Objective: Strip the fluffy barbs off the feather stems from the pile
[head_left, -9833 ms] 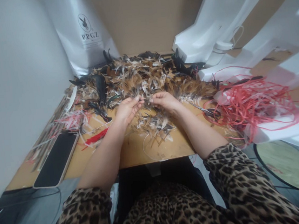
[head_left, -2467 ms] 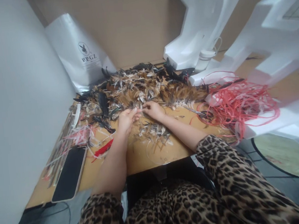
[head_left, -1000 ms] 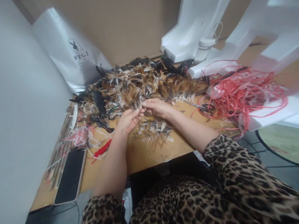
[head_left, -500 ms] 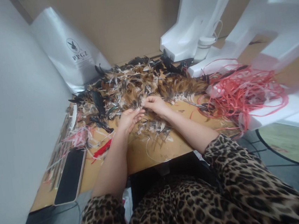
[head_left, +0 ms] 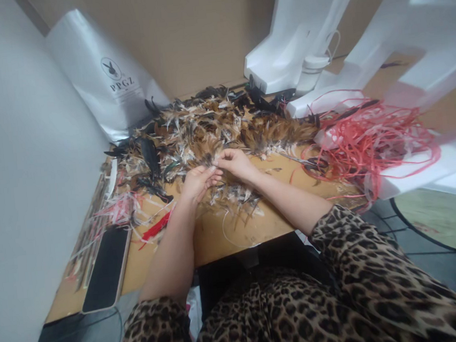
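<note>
My left hand (head_left: 200, 182) and my right hand (head_left: 235, 163) meet over the table, both pinching with thumb and forefinger. A small brown feather (head_left: 207, 156) shows at their fingertips; its lower end is hidden by the fingers. The other fingers of my left hand are loosely curled. Just beyond my hands spreads a large heap of brown, white and black feathers (head_left: 210, 116). Below my right wrist lies a small pile of greyish feathers (head_left: 238, 198) on the wooden tabletop (head_left: 214, 245).
On the left lie a phone (head_left: 105, 269), pink-white strips (head_left: 121, 209) and a red strip (head_left: 156, 227). A white bag (head_left: 101, 75) stands behind them. To the right are scissors (head_left: 297, 159), tangled red ribbon (head_left: 378, 140), a white bottle (head_left: 311, 71) and a round stool (head_left: 446, 220).
My right hand has shifted slightly left and down, bringing its fingertips against those of my left hand. My left hand has moved only a little; the surroundings look the same.
</note>
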Available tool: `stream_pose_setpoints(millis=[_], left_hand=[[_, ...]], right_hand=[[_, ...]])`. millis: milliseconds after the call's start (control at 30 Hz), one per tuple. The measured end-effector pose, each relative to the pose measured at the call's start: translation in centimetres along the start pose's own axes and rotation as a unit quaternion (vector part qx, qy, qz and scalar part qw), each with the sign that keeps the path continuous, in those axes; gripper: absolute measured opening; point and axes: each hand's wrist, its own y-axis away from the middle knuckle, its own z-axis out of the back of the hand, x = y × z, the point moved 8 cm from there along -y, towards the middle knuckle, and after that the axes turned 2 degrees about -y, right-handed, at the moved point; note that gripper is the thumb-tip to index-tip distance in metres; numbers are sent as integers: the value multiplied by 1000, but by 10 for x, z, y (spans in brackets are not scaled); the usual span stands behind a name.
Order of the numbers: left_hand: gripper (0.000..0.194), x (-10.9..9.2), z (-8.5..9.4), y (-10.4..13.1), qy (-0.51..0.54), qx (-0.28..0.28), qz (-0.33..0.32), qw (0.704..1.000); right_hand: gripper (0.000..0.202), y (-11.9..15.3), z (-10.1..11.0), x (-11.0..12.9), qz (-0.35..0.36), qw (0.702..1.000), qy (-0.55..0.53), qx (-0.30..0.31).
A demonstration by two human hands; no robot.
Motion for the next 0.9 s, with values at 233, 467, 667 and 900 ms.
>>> stream_pose_setpoints(millis=[233, 467, 667, 900], left_hand=[[17, -4, -2, 3, -29, -1, -11, 1000], [18, -4, -5, 3, -28, -10, -23, 999], [20, -6, -5, 2, -38, -4, -40, 998], [15, -13, 23, -4, 34, -85, -75, 993]], right_hand=[[32, 2, -6, -2, -28, 998, -47, 33], [30, 2, -3, 0, -13, 998, -63, 13], [33, 2, -8, -13, -61, 989, -133, 34], [29, 2, 3, 15, 2, 998, 7, 59]])
